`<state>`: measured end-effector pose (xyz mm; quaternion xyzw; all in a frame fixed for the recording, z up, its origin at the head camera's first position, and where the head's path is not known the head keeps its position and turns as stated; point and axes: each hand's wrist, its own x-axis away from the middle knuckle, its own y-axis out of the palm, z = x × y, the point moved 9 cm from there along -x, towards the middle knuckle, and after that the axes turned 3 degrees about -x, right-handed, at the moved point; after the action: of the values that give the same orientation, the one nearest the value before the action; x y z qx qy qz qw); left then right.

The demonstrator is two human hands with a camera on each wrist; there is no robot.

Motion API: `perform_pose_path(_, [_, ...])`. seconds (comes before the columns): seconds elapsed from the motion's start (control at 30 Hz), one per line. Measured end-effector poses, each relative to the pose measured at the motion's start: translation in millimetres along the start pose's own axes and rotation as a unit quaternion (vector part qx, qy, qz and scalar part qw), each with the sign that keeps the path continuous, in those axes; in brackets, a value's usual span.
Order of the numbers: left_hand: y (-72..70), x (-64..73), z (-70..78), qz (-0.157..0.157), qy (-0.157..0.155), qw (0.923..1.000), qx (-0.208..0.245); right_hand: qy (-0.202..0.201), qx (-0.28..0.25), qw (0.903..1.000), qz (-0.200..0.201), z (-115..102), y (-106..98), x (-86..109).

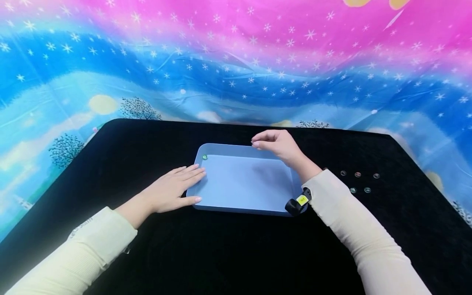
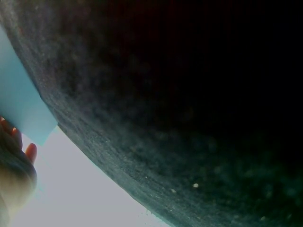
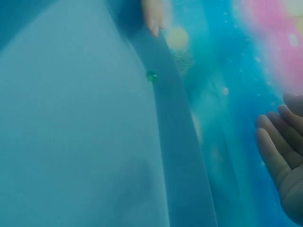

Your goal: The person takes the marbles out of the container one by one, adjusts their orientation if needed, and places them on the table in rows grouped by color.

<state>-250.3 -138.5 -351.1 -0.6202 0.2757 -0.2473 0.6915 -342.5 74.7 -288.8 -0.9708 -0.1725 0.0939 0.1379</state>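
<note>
A shallow light-blue tray lies on the black table. My left hand rests over its left rim, fingers straight and pointing inward. A small green gem-like piece lies in the tray's far left corner; it also shows as a green piece in the right wrist view. Above the tray's far rim is my right hand, its fingers loosely bent. The right wrist view shows these fingers with nothing visible between them. Only part of the left hand appears in the left wrist view.
Several small round glassy pieces, among them a reddish one and a greenish one, lie on the black tabletop right of the tray. A snowflake-patterned backdrop hangs behind the table. A small black wrist camera overlaps the tray's near right corner.
</note>
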Motion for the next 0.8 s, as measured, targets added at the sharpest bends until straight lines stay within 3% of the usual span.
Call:
perform_pose_path(0.5, [2.4,-1.4,-1.3,-0.009,-0.005,0.9999,0.003,-0.015,0.091,0.9932,-0.071,11,58,-37.6])
perform_pose_path(0.8, [1.4,-0.8,-1.4,-0.007,-0.001,1.0,-0.001,-0.037,0.211,0.9695,-0.119,18,91,-54.6])
